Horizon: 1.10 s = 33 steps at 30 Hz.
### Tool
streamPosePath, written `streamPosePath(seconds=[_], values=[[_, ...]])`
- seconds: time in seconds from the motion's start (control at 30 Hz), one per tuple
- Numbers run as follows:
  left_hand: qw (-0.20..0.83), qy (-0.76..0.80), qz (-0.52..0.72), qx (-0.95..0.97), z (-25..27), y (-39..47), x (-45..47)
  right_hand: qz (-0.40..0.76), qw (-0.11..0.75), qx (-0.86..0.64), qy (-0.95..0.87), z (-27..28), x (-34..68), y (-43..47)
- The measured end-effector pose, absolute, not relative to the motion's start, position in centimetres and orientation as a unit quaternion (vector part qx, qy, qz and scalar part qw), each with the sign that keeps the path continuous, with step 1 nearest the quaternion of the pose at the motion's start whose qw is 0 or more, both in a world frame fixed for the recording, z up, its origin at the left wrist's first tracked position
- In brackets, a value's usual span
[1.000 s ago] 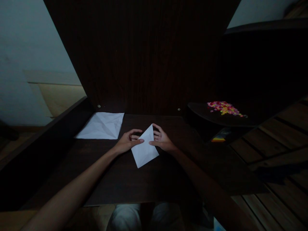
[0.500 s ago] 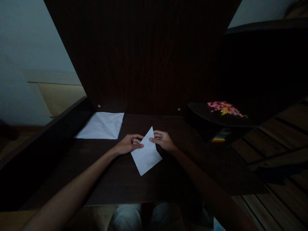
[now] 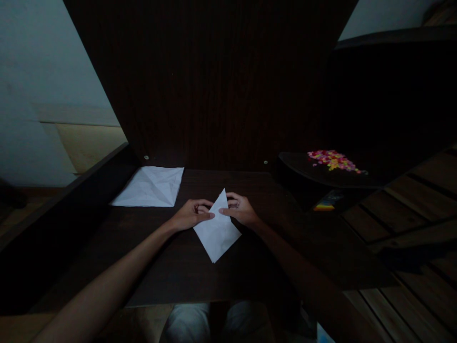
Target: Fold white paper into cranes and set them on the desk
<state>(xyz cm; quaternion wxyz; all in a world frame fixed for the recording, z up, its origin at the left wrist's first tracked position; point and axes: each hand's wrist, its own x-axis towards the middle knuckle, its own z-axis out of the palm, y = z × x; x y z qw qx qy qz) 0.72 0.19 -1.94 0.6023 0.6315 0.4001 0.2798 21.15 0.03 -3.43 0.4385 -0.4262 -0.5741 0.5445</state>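
Observation:
A folded white sheet of paper (image 3: 218, 238), kite-shaped with a narrow point at the far end, is between my two hands over the dark tabletop. My left hand (image 3: 194, 213) pinches its left edge, thumb on top and fingers behind. On the opposite edge, my right hand (image 3: 241, 209) grips it the same way, its thumb lying on the paper near the upper point. Parts of the fingers of both hands are hidden behind the sheet. Farther left, a stack of creased white paper (image 3: 150, 186) lies flat on the table.
A dark upright panel (image 3: 214, 95) backs the table (image 3: 160, 281), and a low side board (image 3: 71, 205) borders its left. On a curved shelf (image 3: 300, 166) at the right lies a heap of small pink, red and yellow pieces (image 3: 333, 160). Slatted wood (image 3: 403, 205) is beyond.
The folded paper has turned slightly, its lower corner shifting a little right and its upper point a little left. Both hands keep hold of it; my right hand has edged left.

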Motion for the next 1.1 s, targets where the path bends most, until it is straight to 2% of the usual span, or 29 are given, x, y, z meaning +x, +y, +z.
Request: streamPosePath(seconds=[0.5, 0.73, 0.97, 1.1], values=[[0.6, 0.412, 0.286, 0.623, -1.76, 0.21, 0.77, 0.558, 0.461, -0.433, -0.537, -3.45, 20.97, 0.28], [0.6, 0.427, 0.348, 0.58, -1.85, 0.51, 0.62, 0.597, 0.413, -0.444, -0.525, -3.11, 21.29, 0.08], [0.632, 0.352, 0.411, 0.554, -1.56, 0.65, 0.46, 0.561, 0.504, -0.426, -0.499, -2.83, 21.42, 0.31], [0.611, 0.321, 0.417, 0.591, -1.4, 0.6, 0.2, 0.535, 0.528, -0.432, -0.498, -2.93, 21.73, 0.66]])
